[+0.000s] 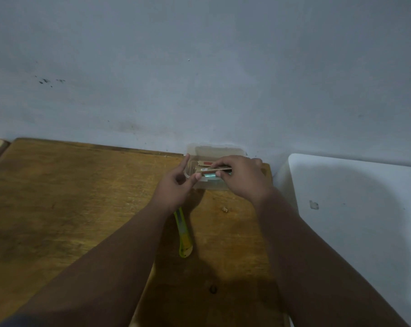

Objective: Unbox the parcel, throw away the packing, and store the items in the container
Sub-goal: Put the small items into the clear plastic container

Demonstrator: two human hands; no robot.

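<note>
A clear plastic container [215,151] stands at the far right of the wooden table [70,197], against the wall. Inside it lie small brown cardboard boxes with red and white labels [205,164]. My right hand [242,178] reaches over the container and grips a flat boxed item with a green end [210,175] at the container's front. My left hand [176,187] is beside it, thumb tip touching the item's left end, forefinger pointing up along the container's left rim.
A yellow-green utility knife [184,234] lies on the table under my left wrist. A small crumb of paper [225,210] lies to its right. A white surface [353,208] adjoins the table's right edge. The wall rises directly behind.
</note>
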